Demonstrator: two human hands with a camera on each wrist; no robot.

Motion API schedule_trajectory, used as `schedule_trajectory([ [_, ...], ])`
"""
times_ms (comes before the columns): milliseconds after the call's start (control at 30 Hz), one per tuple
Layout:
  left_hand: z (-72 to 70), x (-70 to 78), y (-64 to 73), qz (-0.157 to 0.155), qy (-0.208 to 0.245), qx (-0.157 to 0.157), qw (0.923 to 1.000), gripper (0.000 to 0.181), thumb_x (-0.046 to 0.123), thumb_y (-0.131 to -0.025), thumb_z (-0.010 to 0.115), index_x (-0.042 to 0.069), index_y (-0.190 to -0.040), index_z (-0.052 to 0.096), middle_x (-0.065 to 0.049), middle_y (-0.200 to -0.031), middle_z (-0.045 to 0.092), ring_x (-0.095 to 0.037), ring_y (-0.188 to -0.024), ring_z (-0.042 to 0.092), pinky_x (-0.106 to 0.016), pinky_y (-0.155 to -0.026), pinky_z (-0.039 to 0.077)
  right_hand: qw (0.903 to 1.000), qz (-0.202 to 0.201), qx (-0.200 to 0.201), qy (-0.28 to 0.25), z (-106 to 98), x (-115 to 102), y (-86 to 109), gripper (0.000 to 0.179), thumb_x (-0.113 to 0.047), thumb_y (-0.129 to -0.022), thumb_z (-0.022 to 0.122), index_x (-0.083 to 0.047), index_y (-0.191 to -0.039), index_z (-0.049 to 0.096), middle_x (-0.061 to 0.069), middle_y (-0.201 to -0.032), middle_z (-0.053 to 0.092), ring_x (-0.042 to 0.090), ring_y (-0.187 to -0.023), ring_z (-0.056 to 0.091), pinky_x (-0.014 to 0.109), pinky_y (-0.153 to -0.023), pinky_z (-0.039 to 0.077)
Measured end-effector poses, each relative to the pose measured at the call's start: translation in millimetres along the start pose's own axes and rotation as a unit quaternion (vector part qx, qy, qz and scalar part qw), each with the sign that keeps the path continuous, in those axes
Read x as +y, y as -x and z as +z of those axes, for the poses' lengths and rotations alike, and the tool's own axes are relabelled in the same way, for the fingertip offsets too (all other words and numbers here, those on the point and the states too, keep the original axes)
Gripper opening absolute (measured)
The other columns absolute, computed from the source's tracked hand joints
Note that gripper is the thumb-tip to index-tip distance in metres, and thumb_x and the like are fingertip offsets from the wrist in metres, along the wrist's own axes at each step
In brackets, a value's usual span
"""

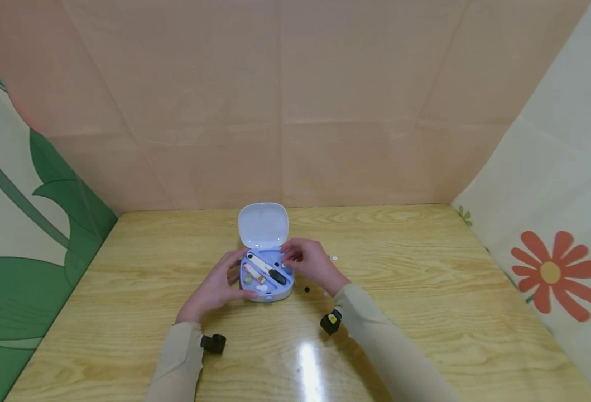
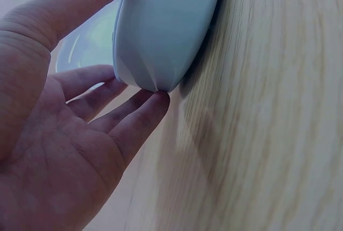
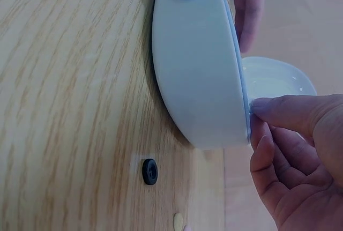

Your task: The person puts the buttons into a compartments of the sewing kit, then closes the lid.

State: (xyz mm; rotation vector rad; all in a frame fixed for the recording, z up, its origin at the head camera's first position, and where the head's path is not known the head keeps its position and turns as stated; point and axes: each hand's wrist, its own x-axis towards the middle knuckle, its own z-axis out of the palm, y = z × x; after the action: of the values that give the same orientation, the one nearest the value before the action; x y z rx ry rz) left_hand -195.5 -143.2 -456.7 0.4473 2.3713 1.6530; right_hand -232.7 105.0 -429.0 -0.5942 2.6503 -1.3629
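Note:
An open pale-blue and white sewing box (image 1: 269,297) sits on the table, its lid (image 1: 263,225) tipped up at the back. Inside lie a long white tool with a black end (image 1: 277,276), a pink-and-white piece (image 1: 254,273) and small white pieces (image 1: 262,288). My left hand (image 1: 219,286) grips the box from the left, thumb at the front and fingertips (image 2: 155,102) against its side wall. Over the right compartment, my right hand (image 1: 309,261) has thumb and fingers bent together at the rim; I cannot tell whether they pinch something. A black button (image 1: 277,264) lies beside those fingers.
On the wood-grain table (image 1: 416,279), a loose black button (image 3: 150,172) lies right of the box. A white button (image 1: 334,258) and a small pink piece (image 1: 325,293) are near my right wrist. A plain backdrop (image 1: 275,111) stands behind the table, with flowered cloth on both sides.

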Motion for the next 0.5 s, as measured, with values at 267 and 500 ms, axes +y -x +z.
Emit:
schedule_trajectory([
  [267,-0.6,0.6,0.7,0.016,0.006,-0.001,0.9999,0.094,0.012,-0.069,0.086,0.015,-0.148,0.034,-0.01,-0.146,0.033,-0.036,-0.133,0.034,-0.048,-0.109,0.034,0.9999,0.0,-0.011,-0.001,1.3,-0.1,-0.1,0.02,-0.002,-0.085,0.071,-0.007,-0.104,0.067,-0.002,-0.091,0.066,0.011,-0.082,0.061,0.025,-0.073,0.056],
  [500,-0.4,1.0,0.9,0.009,0.002,-0.001,1.0,0.096,0.015,-0.068,0.087,0.017,-0.148,0.034,-0.006,-0.144,0.034,-0.032,-0.133,0.035,-0.043,-0.11,0.035,0.9999,-0.005,-0.011,-0.006,0.7,3.3,1.4,0.021,0.0,-0.086,0.07,-0.007,-0.104,0.066,-0.003,-0.09,0.066,0.01,-0.083,0.061,0.024,-0.075,0.056],
])
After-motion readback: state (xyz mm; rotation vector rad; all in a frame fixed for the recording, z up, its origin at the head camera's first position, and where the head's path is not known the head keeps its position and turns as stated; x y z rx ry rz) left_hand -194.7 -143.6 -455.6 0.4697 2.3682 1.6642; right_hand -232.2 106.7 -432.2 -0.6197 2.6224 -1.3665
